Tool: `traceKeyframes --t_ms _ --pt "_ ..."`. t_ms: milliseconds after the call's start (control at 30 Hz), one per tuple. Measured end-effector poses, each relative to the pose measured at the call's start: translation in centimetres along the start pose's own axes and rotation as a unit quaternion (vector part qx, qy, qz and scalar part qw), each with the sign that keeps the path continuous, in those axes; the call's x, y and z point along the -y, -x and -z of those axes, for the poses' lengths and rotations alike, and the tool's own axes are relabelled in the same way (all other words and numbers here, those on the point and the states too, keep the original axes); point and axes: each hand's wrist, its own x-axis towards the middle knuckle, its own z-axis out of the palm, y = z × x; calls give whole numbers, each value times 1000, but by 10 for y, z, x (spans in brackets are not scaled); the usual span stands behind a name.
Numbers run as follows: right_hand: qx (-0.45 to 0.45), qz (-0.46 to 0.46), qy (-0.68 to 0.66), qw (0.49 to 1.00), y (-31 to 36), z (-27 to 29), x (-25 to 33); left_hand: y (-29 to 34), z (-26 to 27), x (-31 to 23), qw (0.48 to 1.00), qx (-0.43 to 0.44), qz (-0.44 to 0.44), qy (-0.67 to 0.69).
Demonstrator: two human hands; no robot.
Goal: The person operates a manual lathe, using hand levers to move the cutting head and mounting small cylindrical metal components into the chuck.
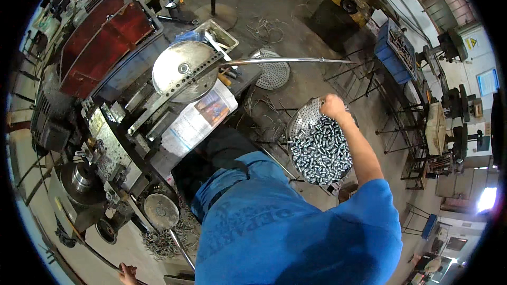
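Observation:
A round perforated metal basin point(303, 117) to my right is heaped with small shiny metal cylinders point(320, 150). Over its far edge is my right hand point(332, 106), with its fingers curled closed. Whatever lies inside that hand is hidden. At the lower left, my left hand point(128, 273) is closed around a long thin dark rod point(96, 254), which runs up toward a machine with a shiny round chuck point(80, 178).
A disc-topped fixture point(178, 66) with a long metal lever point(285, 60) stands ahead, beside a newspaper point(199, 117). Metal shavings point(171, 240) lie below left. A red bin point(108, 42), a second perforated basin point(272, 70) and a blue crate point(395, 51) stand around.

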Motion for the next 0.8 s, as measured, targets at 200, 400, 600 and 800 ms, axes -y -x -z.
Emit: traceKeyframes --t_ms 200,400,600,800 --pt "191 -28 -2 981 37 -64 12 9 10 0 999 21 -23 11" --pt "195 -48 10 980 29 -85 23 43 -8 -23 993 -47 -13 -104" --pt "-43 253 -237 937 21 -32 58 127 -49 -174 905 -94 -173 -378" --pt "56 554 -474 682 77 100 276 171 -181 -279 933 187 -260 161"
